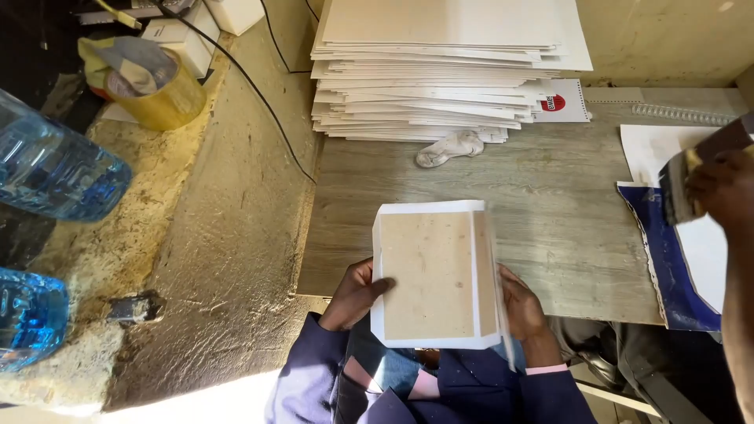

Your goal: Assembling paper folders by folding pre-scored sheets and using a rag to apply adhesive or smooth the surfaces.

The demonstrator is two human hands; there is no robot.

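1. You held a rectangular board panel, tan-faced with white folded borders, at the near edge of the grey wood-grain table, its lower end hanging over your lap.
2. Your left hand gripped the panel's left edge, thumb pressed on the tan face and fingers curled out of sight behind it.
3. Your right hand clasped the panel's right edge, where a white flap stood raised; the fingers were closed around that side.
4. Beyond the panel, at the far side of the table, a tall stack of white boards rose, with a crumpled white cloth just in front of it.
5. To the panel's right, another person's hand held a brush-like tool above a blue-and-white sheet.
6. Left of the table, a roll of yellow tape and blue water bottles sat on the concrete ledge.
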